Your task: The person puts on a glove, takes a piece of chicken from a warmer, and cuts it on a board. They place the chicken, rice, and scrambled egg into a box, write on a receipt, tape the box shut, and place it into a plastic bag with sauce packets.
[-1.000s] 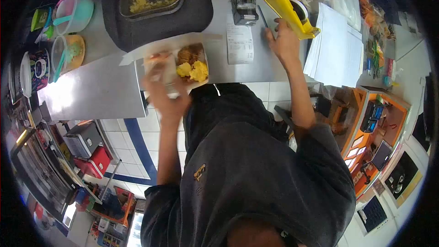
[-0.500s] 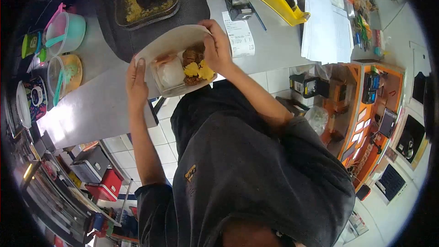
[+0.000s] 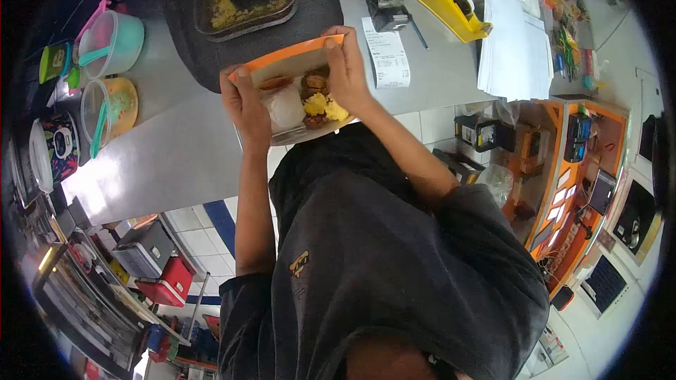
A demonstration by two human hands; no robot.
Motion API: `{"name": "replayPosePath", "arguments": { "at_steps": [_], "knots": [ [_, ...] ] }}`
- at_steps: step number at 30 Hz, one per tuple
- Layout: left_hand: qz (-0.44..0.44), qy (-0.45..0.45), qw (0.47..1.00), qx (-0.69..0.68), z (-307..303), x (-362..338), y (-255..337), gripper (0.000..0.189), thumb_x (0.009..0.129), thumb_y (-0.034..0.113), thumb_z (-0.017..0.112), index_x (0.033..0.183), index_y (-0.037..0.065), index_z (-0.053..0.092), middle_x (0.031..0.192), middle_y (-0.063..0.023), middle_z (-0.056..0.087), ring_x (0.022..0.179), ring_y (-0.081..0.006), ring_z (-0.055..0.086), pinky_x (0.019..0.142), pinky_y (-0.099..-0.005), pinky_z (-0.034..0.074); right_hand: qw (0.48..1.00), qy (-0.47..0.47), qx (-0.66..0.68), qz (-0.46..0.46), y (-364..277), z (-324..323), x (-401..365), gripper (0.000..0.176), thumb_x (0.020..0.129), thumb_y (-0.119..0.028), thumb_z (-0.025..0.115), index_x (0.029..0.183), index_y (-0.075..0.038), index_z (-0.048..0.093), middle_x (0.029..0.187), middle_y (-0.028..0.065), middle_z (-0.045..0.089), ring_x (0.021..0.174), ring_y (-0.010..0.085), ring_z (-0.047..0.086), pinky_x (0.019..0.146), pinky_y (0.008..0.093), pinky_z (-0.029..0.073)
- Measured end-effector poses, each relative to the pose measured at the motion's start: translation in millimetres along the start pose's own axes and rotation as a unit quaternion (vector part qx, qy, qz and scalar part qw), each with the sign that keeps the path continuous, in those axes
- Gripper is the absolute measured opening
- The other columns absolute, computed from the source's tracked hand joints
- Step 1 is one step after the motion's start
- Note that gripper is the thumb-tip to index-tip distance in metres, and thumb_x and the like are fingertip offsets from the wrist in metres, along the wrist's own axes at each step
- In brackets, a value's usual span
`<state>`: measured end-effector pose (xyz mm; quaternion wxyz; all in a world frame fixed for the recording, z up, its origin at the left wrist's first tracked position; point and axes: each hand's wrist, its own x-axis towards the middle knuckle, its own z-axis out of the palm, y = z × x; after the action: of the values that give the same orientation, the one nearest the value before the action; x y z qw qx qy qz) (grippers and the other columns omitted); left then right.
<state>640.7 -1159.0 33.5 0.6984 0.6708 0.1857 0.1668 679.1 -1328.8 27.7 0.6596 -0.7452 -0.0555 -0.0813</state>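
Observation:
A cardboard food box (image 3: 285, 65) with an orange outer edge is held up before my body, over the counter's front edge. My left hand (image 3: 248, 107) grips its left side, thumb over the lid's corner. My right hand (image 3: 347, 74) closes on the right corner, fingers on the orange lid edge and thumb inside. White rice (image 3: 286, 107) lies in the left of the box. Yellow pieces like scrambled egg (image 3: 324, 105) and browned pieces (image 3: 316, 84) sit on the right. A reddish-brown strip (image 3: 275, 83) is behind the rice.
Beyond the box, a metal tray of yellow food (image 3: 243, 10) rests on a dark mat (image 3: 179, 21). Plastic tubs (image 3: 113, 46) with spoons stand at left. A receipt (image 3: 387, 56), black tape dispenser (image 3: 384, 0), yellow tape dispenser (image 3: 436, 3) and paper stack (image 3: 514, 49) lie at right.
The box's lid has tipped, so its orange outer edge now shows along the top. My left hand has moved its grip onto the lid's corner. The whole view has shifted slightly.

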Motion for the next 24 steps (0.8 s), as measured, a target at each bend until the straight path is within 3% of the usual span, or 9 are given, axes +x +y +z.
{"name": "replayPosePath", "arguments": {
  "at_steps": [3, 6, 9, 10, 13, 15, 17, 23, 24],
  "knots": [
    [0.006, -0.103, 0.992, 0.066, -26.1, 3.4, 18.4, 0.031, 0.104, 0.031, 0.044, 0.103, 0.004, 0.058, 0.1, -0.0048, 0.059, 0.095, -0.0105, 0.052, 0.083, -0.0298, 0.044, 0.991, -0.108, 0.055, 0.06, -8.9, -26.4, 5.0, 0.015, 0.099, -0.011, 0.045, 0.106, -0.001, 0.053, 0.094, 0.0137, 0.055, 0.089, 0.0215, 0.056, 0.082, 0.0302, 0.044],
    [0.018, -0.356, 0.933, 0.058, -64.9, -0.8, 26.3, 0.029, 0.102, 0.019, 0.048, 0.117, 0.0, 0.065, 0.132, -0.0191, 0.057, 0.122, -0.0254, 0.056, 0.096, -0.0353, 0.048, 0.969, -0.204, -0.139, -0.024, -18.6, -59.5, -6.8, 0.019, 0.096, -0.01, 0.048, 0.113, 0.0, 0.051, 0.109, 0.0147, 0.057, 0.103, 0.025, 0.056, 0.092, 0.0347, 0.044],
    [0.055, -0.267, 0.887, 0.372, -58.7, -36.8, 19.8, 0.035, 0.102, 0.014, 0.045, 0.132, 0.001, 0.055, 0.146, -0.0211, 0.045, 0.131, -0.036, 0.05, 0.103, -0.0421, 0.045, 0.945, -0.18, -0.272, -0.016, -22.1, -52.3, -45.5, 0.032, 0.096, -0.01, 0.049, 0.125, 0.004, 0.048, 0.122, 0.0238, 0.054, 0.115, 0.0379, 0.053, 0.1, 0.0417, 0.042],
    [0.094, -0.268, 0.873, 0.396, -56.8, -43.0, 10.0, 0.046, 0.103, 0.013, 0.04, 0.148, 0.003, 0.037, 0.154, -0.0235, 0.031, 0.137, -0.0426, 0.039, 0.109, -0.048, 0.04, 0.949, -0.139, -0.281, 0.022, -15.5, -47.8, -54.9, 0.038, 0.096, -0.01, 0.047, 0.131, 0.006, 0.046, 0.128, 0.0288, 0.052, 0.121, 0.0451, 0.049, 0.104, 0.0453, 0.04],
    [-0.036, -0.212, 0.929, 0.302, -54.5, -58.2, -33.7, 0.053, 0.103, 0.009, 0.038, 0.153, 0.003, 0.023, 0.154, -0.0266, 0.029, 0.14, -0.0432, 0.035, 0.109, -0.0477, 0.039, 0.976, -0.129, -0.171, 0.037, 11.0, -41.1, -71.3, 0.047, 0.099, -0.011, 0.045, 0.14, 0.011, 0.035, 0.137, 0.0333, 0.044, 0.129, 0.047, 0.043, 0.11, 0.044, 0.036],
    [0.008, -0.206, 0.935, 0.289, -51.4, -54.2, -32.8, 0.053, 0.103, 0.009, 0.039, 0.152, -0.001, 0.023, 0.152, -0.0281, 0.032, 0.136, -0.0401, 0.043, 0.107, -0.0452, 0.042, 0.98, -0.125, -0.155, 0.029, 18.6, -42.2, -70.5, 0.047, 0.1, -0.01, 0.042, 0.141, 0.01, 0.033, 0.139, 0.0334, 0.042, 0.131, 0.0476, 0.041, 0.111, 0.043, 0.034],
    [-0.102, -0.198, 0.958, 0.181, -49.9, -52.7, -19.0, 0.051, 0.102, 0.01, 0.042, 0.149, -0.004, 0.029, 0.145, -0.026, 0.045, 0.128, -0.0335, 0.053, 0.103, -0.0397, 0.045, 0.985, -0.117, -0.119, 0.038, 20.8, -44.5, -70.8, 0.045, 0.098, -0.008, 0.043, 0.139, 0.009, 0.038, 0.132, 0.033, 0.049, 0.124, 0.0462, 0.05, 0.105, 0.0429, 0.04],
    [-0.146, -0.2, 0.946, 0.21, -54.7, -35.9, 20.3, 0.039, 0.1, 0.016, 0.052, 0.131, -0.007, 0.056, 0.109, -0.017, 0.068, 0.101, -0.0189, 0.063, 0.088, -0.0318, 0.05, 0.962, -0.123, -0.146, 0.197, -15.6, -57.7, -38.7, 0.038, 0.097, -0.018, 0.046, 0.122, 0.008, 0.059, 0.104, 0.0252, 0.068, 0.097, 0.0277, 0.067, 0.087, 0.0344, 0.051],
    [-0.145, -0.2, 0.946, 0.211, -55.5, -33.0, 24.4, 0.039, 0.1, 0.016, 0.052, 0.131, -0.007, 0.056, 0.109, -0.017, 0.068, 0.101, -0.0189, 0.063, 0.088, -0.0318, 0.05, 0.959, -0.113, -0.125, 0.226, -22.1, -56.9, -34.0, 0.039, 0.094, -0.022, 0.047, 0.114, 0.007, 0.063, 0.102, 0.0313, 0.066, 0.099, 0.0407, 0.066, 0.088, 0.0392, 0.05]
  ]
}}
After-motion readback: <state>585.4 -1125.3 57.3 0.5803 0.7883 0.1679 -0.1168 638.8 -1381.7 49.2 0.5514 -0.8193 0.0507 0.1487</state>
